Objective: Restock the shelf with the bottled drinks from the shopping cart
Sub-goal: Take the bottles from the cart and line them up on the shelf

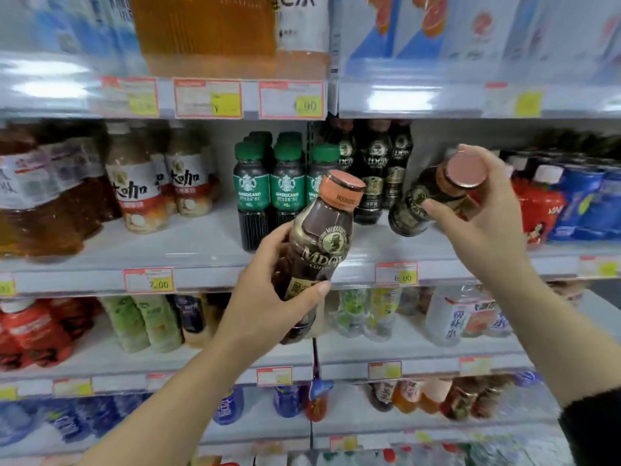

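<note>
Clasping a coffee bottle (319,250) by its waist at centre, the left grip (268,287) hovers; the right grip (487,227) holds a second bottle (430,196) tilted over the shelf (201,243) at two o'clock. Stiff, slick, probably weighty: mid-body holds seem safest.

One head-worn wide-angle camera faces the drinks shelf (208,253) head-on from close, at arm's reach, tilted slightly downward

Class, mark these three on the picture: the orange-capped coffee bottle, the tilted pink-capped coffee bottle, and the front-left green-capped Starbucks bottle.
orange-capped coffee bottle (332,240): head view, on its round label emblem.
pink-capped coffee bottle (465,169): head view, on its cap top.
green-capped Starbucks bottle (250,193): head view, on its green label.
</note>
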Tool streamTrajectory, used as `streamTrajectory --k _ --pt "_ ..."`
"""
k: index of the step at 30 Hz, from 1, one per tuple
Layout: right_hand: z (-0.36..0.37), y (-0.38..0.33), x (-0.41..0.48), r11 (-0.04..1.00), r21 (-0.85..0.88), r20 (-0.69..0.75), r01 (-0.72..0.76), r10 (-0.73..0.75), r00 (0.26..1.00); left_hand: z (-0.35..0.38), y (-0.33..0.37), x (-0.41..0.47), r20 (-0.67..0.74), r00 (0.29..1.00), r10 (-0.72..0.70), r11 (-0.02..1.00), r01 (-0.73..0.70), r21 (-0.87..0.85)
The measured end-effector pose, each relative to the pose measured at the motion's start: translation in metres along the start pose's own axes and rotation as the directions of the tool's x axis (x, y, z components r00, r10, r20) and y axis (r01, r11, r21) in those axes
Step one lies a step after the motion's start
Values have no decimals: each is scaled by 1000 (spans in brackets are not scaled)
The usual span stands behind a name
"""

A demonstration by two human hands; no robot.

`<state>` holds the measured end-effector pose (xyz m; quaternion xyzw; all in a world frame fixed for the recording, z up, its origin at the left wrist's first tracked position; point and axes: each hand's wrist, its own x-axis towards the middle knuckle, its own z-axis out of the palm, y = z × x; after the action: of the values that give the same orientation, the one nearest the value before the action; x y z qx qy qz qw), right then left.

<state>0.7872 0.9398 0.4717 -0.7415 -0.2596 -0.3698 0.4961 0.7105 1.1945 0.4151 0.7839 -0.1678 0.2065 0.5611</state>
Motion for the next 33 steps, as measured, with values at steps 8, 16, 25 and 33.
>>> streamTrajectory --k 8,16,25,33 --pt "10 41 58 969 90 -4 -229 230 973 2 4 14 27 1000 -13 998 11 65" --pt "29 62 92 908 149 142 -392 372 917 2 4 19 20 999 -33 995 31 92" --pt "36 110 43 790 -308 67 -530 573 817 1 3 25 28 999 -34 996 31 83" --pt "50 129 64 771 -385 94 -507 579 810 1 2 32 -3 1000 -17 998 17 66"
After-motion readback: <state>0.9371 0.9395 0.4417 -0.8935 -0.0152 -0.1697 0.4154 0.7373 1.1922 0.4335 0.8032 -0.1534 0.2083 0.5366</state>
